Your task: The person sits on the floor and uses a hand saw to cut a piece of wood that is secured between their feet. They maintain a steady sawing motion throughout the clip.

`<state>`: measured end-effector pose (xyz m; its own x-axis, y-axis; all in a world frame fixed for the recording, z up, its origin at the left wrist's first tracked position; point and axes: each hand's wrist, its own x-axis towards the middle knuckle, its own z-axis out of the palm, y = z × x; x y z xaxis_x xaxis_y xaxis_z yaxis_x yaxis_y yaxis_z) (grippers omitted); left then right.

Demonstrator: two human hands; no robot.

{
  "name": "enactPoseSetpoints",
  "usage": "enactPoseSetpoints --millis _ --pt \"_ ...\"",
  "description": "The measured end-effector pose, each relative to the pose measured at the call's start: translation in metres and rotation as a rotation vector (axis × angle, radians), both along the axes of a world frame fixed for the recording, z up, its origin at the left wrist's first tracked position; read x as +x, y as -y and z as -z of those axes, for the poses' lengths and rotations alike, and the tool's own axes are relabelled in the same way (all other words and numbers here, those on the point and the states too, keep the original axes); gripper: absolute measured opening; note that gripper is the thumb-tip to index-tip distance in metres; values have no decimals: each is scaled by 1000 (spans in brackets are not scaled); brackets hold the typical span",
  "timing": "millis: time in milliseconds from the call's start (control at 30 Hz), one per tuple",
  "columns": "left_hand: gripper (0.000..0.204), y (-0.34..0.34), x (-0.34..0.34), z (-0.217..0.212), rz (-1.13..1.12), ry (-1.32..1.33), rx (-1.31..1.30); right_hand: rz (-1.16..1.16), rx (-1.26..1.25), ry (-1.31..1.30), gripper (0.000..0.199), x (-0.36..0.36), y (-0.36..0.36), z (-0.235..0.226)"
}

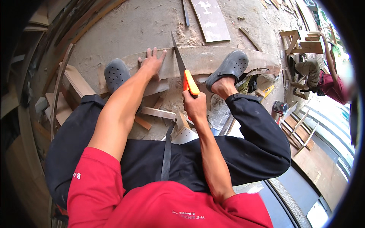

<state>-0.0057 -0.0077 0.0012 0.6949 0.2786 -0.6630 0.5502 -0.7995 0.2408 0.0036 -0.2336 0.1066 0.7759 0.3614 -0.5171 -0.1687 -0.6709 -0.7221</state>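
On a dusty floor (125, 26), a long wooden board (200, 60) lay crosswise before me, a handsaw (181, 64) reaching across it between my two grey clogs (117, 74), whose toes stood over the wood. My left grip (152, 63) rested open on the board, fingers spread, left of the blade (175, 47); my right grip (195, 103) was wrapped around the orange handle (191, 85).

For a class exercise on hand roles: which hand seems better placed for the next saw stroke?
Probably the right hand: it grips the orange saw handle, while the left hand rests, fingers spread, on the plank.
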Motion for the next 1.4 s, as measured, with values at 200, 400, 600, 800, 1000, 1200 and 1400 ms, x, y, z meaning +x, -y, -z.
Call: enactPoseSetpoints --millis 200,400,600,800,1000,1200,1400 --pt "138 -4 -5 1 -31 -29 -2 -8 46 -10 20 -47 49 -62" --pt "140 -3 -1 4 14 -3 14 -3 11 79 37 -4 -15 3" --pt "140 -6 -7 20 7 -12 32 28 71 -25 26 -45 38 -40" --pt "140 0 -8 0 10 -48 6 -45 29 65 29 -23 16 0" --pt "140 -4 -1 3 22 -52 23 -53 60 102 28 -29 24 1" --pt "139 -7 -10 14 -2 -31 28 -141 81 166 25 -36 37 -15" --pt "141 -1 2 -3 15 -17 3 -13 46 58 32 -2 5 10"
